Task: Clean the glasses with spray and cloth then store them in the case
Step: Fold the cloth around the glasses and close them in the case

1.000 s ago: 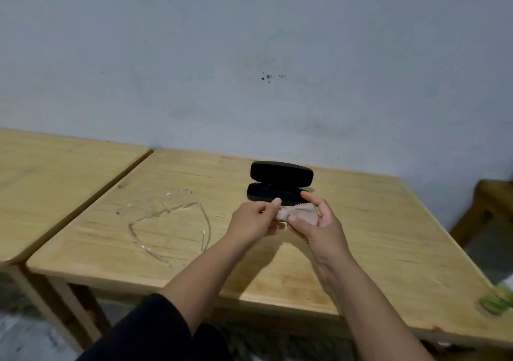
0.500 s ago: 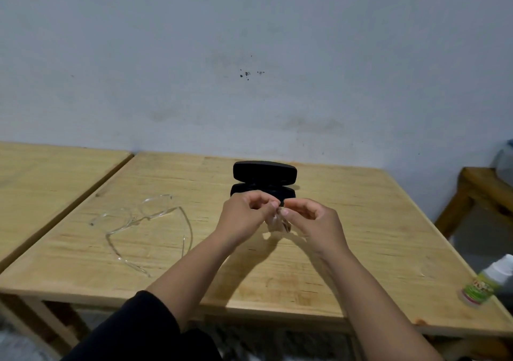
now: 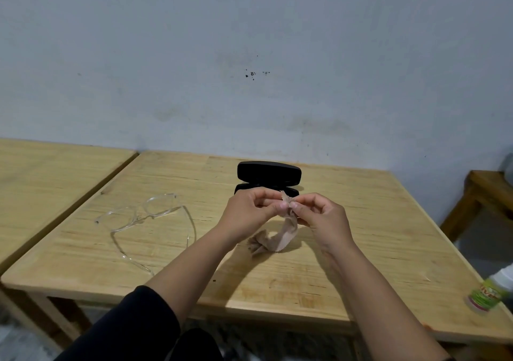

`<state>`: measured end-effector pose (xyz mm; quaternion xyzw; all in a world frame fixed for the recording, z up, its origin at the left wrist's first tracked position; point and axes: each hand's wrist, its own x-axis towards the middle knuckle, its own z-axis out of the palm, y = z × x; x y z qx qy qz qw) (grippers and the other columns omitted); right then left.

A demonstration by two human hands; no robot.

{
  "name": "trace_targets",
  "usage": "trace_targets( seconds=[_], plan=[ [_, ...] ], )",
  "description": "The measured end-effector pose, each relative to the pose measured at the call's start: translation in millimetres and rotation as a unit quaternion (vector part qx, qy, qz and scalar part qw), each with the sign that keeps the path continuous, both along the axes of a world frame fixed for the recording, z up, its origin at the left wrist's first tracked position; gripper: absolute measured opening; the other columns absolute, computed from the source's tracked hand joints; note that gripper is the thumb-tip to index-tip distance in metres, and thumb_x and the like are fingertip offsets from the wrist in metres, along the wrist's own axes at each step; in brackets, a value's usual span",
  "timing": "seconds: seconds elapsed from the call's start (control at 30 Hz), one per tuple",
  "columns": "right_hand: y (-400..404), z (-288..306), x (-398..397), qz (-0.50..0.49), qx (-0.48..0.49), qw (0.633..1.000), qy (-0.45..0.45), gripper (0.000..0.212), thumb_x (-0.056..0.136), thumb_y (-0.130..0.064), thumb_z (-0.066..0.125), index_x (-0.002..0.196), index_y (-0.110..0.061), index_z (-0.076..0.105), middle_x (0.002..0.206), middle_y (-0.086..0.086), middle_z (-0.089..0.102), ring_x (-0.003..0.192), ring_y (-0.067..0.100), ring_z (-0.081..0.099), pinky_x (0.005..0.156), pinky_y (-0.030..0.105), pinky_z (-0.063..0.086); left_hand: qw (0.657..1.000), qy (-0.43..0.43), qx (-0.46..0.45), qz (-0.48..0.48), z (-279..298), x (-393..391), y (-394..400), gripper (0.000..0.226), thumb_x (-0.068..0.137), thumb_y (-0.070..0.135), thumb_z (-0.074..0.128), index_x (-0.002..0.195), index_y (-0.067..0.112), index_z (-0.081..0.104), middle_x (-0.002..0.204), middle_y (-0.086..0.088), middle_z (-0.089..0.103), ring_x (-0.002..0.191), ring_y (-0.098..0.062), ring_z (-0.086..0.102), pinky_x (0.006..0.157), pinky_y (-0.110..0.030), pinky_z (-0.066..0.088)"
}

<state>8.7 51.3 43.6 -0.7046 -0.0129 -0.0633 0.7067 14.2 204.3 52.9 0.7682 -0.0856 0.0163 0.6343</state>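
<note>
A small pinkish-beige cloth hangs between my hands, its lower end crumpled on the wooden table. My left hand and my right hand each pinch its top edge with fingertips, close together above the table. Just behind them stands the black glasses case, lid open and upright. Clear-framed glasses lie on the table to the left, temples unfolded toward me. A white spray bottle with a green label lies at the table's right front corner.
A second wooden table butts against the left side with a narrow gap. A wooden bench or stool stands at the right. A grey wall runs behind both tables.
The cloth has been drawn out and unfolded: it was bunched between my fingers, and now its lower end hangs down onto the table. My hands rose slightly. The view shifted.
</note>
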Motion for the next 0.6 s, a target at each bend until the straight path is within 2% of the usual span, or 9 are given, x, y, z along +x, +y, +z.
trace_targets(
  seconds=[0.1, 0.17, 0.27, 0.43, 0.6],
  plan=[
    [-1.1, 6.7, -0.9, 0.006, -0.004, 1.0, -0.005, 0.012, 0.081, -0.002, 0.066, 0.076, -0.012, 0.069, 0.068, -0.001, 0.071, 0.066, 0.009, 0.067, 0.064, 0.02, 0.052, 1.0, -0.012, 0.005, 0.007, 3.2, -0.4, -4.8, 0.015, 0.074, 0.025, 0.075, 0.087, 0.019, 0.072, 0.082, -0.002, 0.075, 0.084, -0.011, 0.07, 0.089, -0.035, 0.053],
    [-1.9, 11.4, -0.6, 0.002, -0.006, 1.0, -0.01, 0.014, 0.081, -0.002, 0.066, 0.075, -0.013, 0.068, 0.067, 0.0, 0.071, 0.066, 0.011, 0.067, 0.066, 0.02, 0.055, 1.0, -0.018, 0.007, 0.02, 6.9, 0.7, -7.4, 0.014, 0.072, 0.027, 0.076, 0.084, 0.02, 0.072, 0.078, -0.001, 0.075, 0.083, -0.011, 0.07, 0.089, -0.038, 0.053],
    [-2.9, 19.4, -1.0, 0.005, 0.002, 1.0, -0.015, 0.007, 0.078, -0.005, 0.07, 0.075, -0.011, 0.067, 0.072, 0.006, 0.07, 0.067, 0.014, 0.068, 0.069, 0.025, 0.056, 1.0, -0.021, 0.01, 0.02, 15.1, 0.9, -10.9, 0.017, 0.07, 0.03, 0.078, 0.083, 0.021, 0.072, 0.078, 0.001, 0.075, 0.081, -0.009, 0.07, 0.087, -0.033, 0.054],
    [-5.7, 34.7, -1.4, 0.016, -0.003, 0.999, -0.033, 0.008, 0.079, -0.002, 0.068, 0.075, -0.009, 0.066, 0.068, 0.003, 0.068, 0.059, 0.007, 0.066, 0.06, 0.019, 0.055, 0.999, -0.034, 0.009, 0.022, 30.4, -0.8, -13.1, 0.017, 0.071, 0.022, 0.078, 0.085, 0.015, 0.07, 0.079, -0.003, 0.074, 0.074, -0.009, 0.071, 0.072, -0.02, 0.056],
    [-13.4, 47.8, 0.9, 0.01, 0.009, 1.0, -0.015, 0.013, 0.083, -0.001, 0.064, 0.075, -0.011, 0.062, 0.073, 0.006, 0.066, 0.062, 0.013, 0.06, 0.06, 0.021, 0.051, 0.995, -0.059, 0.064, 0.052, 39.2, 4.5, -4.0, 0.01, 0.075, 0.02, 0.074, 0.084, 0.023, 0.071, 0.078, 0.0, 0.073, 0.077, -0.01, 0.07, 0.077, -0.027, 0.056]
  ],
)
